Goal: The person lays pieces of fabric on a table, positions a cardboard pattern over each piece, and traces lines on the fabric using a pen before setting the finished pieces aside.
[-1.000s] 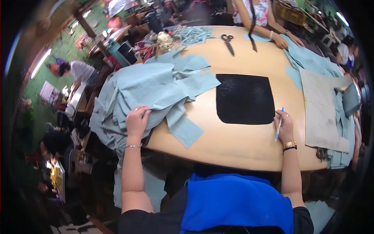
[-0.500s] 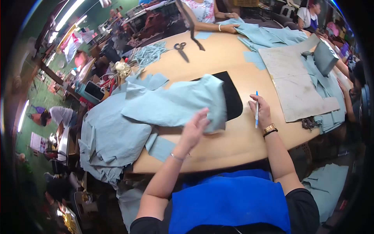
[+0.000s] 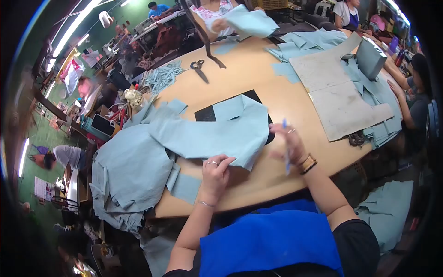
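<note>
Cloth piece (image 3: 207, 136) across a panel (image 3: 205, 115) on a table (image 3: 251, 69), cloth pile (image 3: 131, 159) left, scissors (image 3: 200, 71) behind, flat sheet (image 3: 330, 94) right

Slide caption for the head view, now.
Left hand pinches a pale blue cloth piece partly over a black panel; right hand, motion-blurred, holds a pen.

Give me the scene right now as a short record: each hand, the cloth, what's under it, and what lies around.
Left hand: fingers pinch the near edge of the blue cloth
Right hand: blurred, holding a pen, near the cloth's right end
Blue cloth: lies partly over the black sheet
Black sheet: on the table, mostly covered
Cloth pile: heaped at the table's left edge
Scissors: beyond the black sheet, blades toward the wearer
Grey board: at the table's right side
</note>
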The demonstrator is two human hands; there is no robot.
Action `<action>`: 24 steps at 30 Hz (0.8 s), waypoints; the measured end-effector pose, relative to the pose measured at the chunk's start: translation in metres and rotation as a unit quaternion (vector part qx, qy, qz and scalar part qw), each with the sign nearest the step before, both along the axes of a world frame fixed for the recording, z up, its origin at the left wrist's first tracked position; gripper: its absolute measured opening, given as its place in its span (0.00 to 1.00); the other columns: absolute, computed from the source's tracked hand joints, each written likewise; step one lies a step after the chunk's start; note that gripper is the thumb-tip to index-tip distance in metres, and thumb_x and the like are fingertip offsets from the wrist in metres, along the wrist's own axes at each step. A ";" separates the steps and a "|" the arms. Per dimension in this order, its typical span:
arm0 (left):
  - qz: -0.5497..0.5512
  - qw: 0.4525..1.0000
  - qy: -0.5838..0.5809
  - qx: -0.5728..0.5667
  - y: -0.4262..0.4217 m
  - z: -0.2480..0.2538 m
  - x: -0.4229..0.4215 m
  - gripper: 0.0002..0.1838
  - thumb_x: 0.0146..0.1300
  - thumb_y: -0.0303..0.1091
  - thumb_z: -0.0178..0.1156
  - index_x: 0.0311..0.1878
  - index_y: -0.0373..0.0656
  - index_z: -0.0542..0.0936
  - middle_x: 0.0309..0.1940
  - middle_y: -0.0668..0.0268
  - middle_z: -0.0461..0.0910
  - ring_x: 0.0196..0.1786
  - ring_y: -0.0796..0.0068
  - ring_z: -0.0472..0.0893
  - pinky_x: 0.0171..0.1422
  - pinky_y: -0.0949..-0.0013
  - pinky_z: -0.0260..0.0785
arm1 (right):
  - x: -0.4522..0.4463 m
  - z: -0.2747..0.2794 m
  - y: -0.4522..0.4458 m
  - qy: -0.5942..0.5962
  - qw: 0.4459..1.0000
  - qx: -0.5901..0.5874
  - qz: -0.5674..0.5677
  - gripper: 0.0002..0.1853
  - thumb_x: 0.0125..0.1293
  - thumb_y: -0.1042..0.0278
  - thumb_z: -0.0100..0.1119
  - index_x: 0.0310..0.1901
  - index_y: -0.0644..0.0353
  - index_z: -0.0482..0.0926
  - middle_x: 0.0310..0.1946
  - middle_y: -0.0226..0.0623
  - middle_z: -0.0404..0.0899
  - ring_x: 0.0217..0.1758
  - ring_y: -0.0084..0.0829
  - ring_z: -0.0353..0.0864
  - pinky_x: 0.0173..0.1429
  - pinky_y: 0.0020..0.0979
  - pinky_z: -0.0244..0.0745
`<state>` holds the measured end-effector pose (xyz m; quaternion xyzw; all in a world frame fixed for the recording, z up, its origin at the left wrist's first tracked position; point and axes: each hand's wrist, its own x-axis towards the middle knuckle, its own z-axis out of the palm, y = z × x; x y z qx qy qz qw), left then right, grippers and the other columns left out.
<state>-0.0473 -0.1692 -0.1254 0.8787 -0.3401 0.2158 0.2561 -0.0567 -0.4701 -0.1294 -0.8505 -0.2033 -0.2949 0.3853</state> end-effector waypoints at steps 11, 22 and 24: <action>0.007 0.982 -0.156 -0.109 0.000 0.006 -0.028 0.11 0.60 0.32 0.63 0.43 0.52 0.72 0.38 0.69 0.79 0.42 0.69 0.79 0.49 0.64 0.62 | -0.036 0.049 0.046 0.016 0.995 -0.079 0.058 0.14 0.53 0.77 0.62 0.40 0.46 0.83 0.25 0.26 0.79 0.36 0.30 0.80 0.73 0.50 0.57; -0.019 0.964 -0.025 -0.266 0.020 0.034 -0.025 0.11 0.69 0.42 0.57 0.40 0.43 0.78 0.26 0.63 0.75 0.26 0.64 0.74 0.30 0.66 0.66 | -0.016 0.046 0.043 0.085 0.963 0.196 0.164 0.20 0.54 0.53 0.73 0.42 0.56 0.81 0.38 0.38 0.83 0.46 0.42 0.80 0.62 0.41 0.71; -0.051 0.969 -0.001 -0.243 0.026 0.046 -0.027 0.21 0.61 0.52 0.67 0.40 0.44 0.75 0.23 0.63 0.72 0.23 0.64 0.74 0.26 0.67 0.66 | 0.009 0.023 0.027 0.107 0.985 0.133 0.001 0.26 0.60 0.45 0.67 0.50 0.59 0.79 0.46 0.44 0.82 0.52 0.45 0.79 0.60 0.40 0.71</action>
